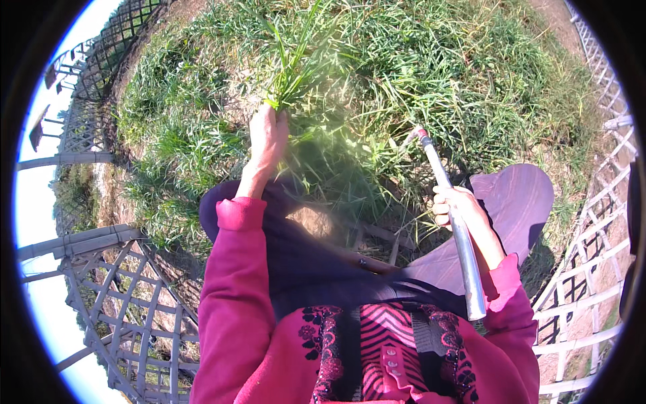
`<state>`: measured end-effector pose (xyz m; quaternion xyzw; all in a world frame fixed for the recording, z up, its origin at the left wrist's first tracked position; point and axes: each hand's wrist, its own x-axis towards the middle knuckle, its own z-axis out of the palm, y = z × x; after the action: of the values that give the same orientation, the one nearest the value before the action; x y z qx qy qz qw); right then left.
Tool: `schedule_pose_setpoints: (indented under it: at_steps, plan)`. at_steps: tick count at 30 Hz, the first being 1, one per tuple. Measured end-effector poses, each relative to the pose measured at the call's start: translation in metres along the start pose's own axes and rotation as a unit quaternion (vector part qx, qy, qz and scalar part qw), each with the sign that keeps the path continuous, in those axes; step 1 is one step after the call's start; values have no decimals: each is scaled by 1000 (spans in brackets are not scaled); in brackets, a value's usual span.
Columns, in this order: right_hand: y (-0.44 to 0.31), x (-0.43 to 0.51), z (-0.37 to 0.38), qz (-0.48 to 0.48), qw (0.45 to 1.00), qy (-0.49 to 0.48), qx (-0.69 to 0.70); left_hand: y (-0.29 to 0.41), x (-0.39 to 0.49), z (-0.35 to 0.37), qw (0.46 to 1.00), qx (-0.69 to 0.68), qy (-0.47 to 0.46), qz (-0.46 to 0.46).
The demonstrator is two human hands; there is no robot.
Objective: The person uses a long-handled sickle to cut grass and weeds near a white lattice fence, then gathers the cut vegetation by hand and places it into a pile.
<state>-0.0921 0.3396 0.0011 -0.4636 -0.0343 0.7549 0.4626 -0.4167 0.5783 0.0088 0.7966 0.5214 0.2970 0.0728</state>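
Note:
My left hand (pixel 269 134) is closed around the base of a bunch of long green grass blades (pixel 290 78), which fan out away from me. My right hand (pixel 459 204) grips the silvery tubular handle (pixel 467 278) of a hand tool. At the handle's far end a reddish band (pixel 421 133) joins a thin, pale, bent piece (pixel 410 137); its shape is hard to make out among the grass. The tool's head is just above the growing grass (pixel 444 91) in front of my right knee.
Lattice fencing of pale slats stands at left (pixel 136 313) and right (pixel 580 298). A horizontal rail (pixel 81 241) tops the left fence. Bare soil (pixel 313 222) shows between my bent legs, with cut stems (pixel 393 247) lying nearby. Dense grass covers the ground ahead.

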Motion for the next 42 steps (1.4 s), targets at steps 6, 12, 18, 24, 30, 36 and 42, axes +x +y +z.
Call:
schedule_pose_setpoints:
  at_steps: [6, 12, 18, 24, 30, 36, 42]
  plan:
    - [-2, -11, 2, 6, 998, -45, 51, 16, 12, -8, 998, -50, 5, 35]
    - [1, -1, 3, 12, 1000, -5, 14, 11, 25, -18, 998, -52, -2, 39]
    - [4, 8, 28, 34, 987, 77, -138, -38, 16, -28, 998, -41, -38, -17]
    - [2, -16, 85, 39, 958, 71, -276, -57, 7, -54, 984, -127, -34, -123]
    - [8, -14, 102, 86, 892, -21, -444, -58, 24, -62, 982, -156, 9, -105]
    - [14, 22, 114, 121, 750, -124, -638, -54, 25, -55, 986, -138, 34, -84]
    - [43, 101, 75, -169, 631, -287, -701, -46, 32, -50, 981, -171, 41, -80]
